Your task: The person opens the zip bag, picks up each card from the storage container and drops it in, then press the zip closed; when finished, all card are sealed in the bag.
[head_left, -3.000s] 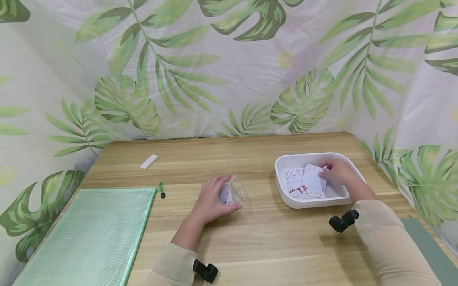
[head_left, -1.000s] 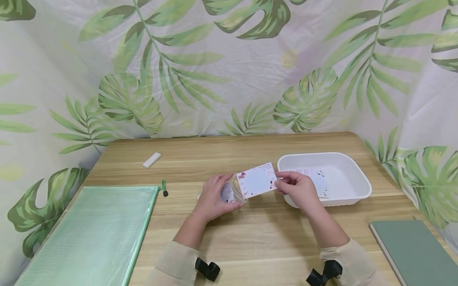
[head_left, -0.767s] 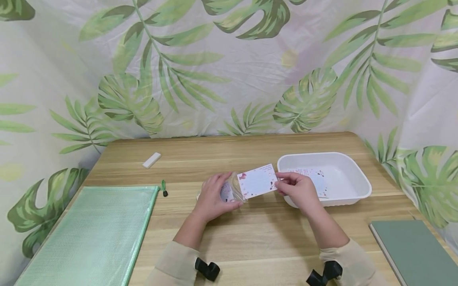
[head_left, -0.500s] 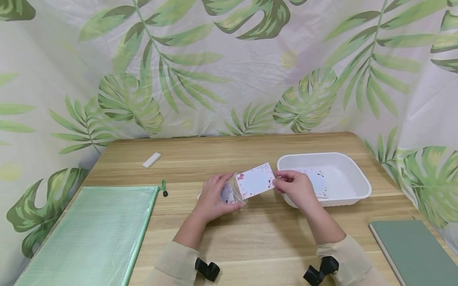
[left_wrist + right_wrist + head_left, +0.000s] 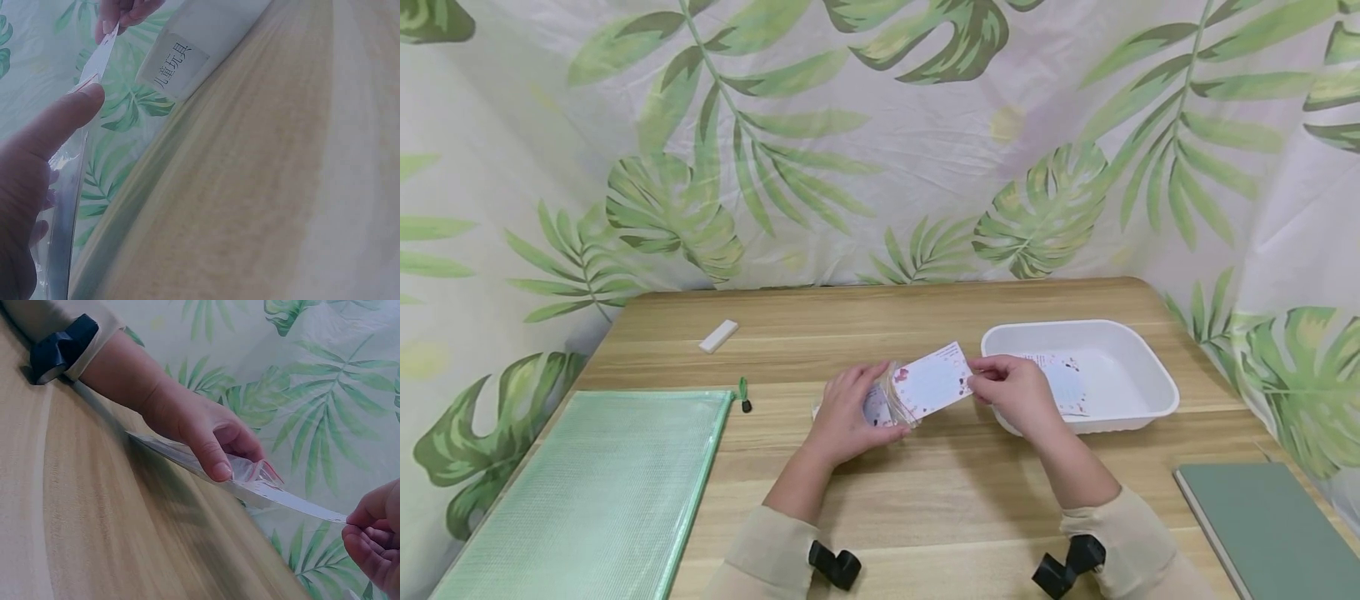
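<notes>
My left hand (image 5: 847,417) grips a clear zip bag (image 5: 181,454) with printed cards inside, thumb on the near side and fingers beyond. Between thumb and fingers, my right hand (image 5: 1018,394) pinches the right end of a white card (image 5: 934,382) with a floral border and small print. The card's left end sits at the bag's mouth, overlapping it in the head view. In the right wrist view the card bows slightly between the two hands. Another printed card (image 5: 1063,385) lies in the white plastic tray (image 5: 1127,358), partly hidden behind my right hand.
A green mesh zip pouch (image 5: 587,492) lies at the left, its black-tipped pull (image 5: 746,406) at the corner. A small white block (image 5: 718,336) rests at the back left. At the front right lies a grey-green notebook (image 5: 1270,525). Patterned cloth hangs behind the table.
My right hand took a card from the tray and brought it left to the bag's mouth. Over the last second it has edged slightly further left. My left hand stays put.
</notes>
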Motion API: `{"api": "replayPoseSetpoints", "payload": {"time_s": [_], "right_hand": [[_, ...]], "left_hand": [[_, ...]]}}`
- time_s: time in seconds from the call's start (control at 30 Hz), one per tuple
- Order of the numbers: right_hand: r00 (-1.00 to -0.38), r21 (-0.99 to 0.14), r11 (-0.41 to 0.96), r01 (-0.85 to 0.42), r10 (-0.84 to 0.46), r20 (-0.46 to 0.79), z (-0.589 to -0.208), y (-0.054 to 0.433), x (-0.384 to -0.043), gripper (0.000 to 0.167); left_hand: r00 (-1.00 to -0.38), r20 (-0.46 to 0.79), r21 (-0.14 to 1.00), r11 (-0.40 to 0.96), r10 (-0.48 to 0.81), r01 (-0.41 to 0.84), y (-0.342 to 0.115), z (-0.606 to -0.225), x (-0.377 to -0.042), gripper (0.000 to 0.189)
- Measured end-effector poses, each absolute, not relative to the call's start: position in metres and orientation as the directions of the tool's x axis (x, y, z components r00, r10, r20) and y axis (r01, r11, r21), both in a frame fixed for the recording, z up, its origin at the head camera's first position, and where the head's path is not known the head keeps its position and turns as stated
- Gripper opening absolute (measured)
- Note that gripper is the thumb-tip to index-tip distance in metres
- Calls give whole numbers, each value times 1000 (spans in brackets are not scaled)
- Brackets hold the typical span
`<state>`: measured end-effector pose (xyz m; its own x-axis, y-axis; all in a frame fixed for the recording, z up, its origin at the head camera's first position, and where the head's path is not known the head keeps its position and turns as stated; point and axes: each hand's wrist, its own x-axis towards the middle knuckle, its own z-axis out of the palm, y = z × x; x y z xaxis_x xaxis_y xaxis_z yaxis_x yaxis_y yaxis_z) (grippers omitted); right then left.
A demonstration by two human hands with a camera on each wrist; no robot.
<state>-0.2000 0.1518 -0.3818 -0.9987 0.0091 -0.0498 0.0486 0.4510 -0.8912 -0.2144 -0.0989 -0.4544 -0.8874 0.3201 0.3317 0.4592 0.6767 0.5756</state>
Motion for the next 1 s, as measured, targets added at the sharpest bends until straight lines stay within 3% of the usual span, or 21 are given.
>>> {"api": "replayPoseSetpoints", "payload": {"time_s": [0.23, 0.57, 0.77, 1.0], "right_hand": [[-997, -938, 341, 64, -8, -71, -392, 135, -201, 33], [-995, -952, 299, 69, -51, -88, -410, 110, -199, 25], [-988, -925, 379, -38, -154, -23, -420, 105, -203, 21], [-977, -904, 420, -78, -211, -14, -428, 102, -205, 20]], "left_hand": [[-895, 313, 590, 674, 316, 444, -99, -452, -213, 95], [-873, 365, 570, 664, 323, 484, -99, -454, -214, 91], [-873, 363, 577, 657, 327, 486, -99, -453, -214, 91], [-877, 350, 592, 648, 328, 479, -99, -454, -213, 92]]}}
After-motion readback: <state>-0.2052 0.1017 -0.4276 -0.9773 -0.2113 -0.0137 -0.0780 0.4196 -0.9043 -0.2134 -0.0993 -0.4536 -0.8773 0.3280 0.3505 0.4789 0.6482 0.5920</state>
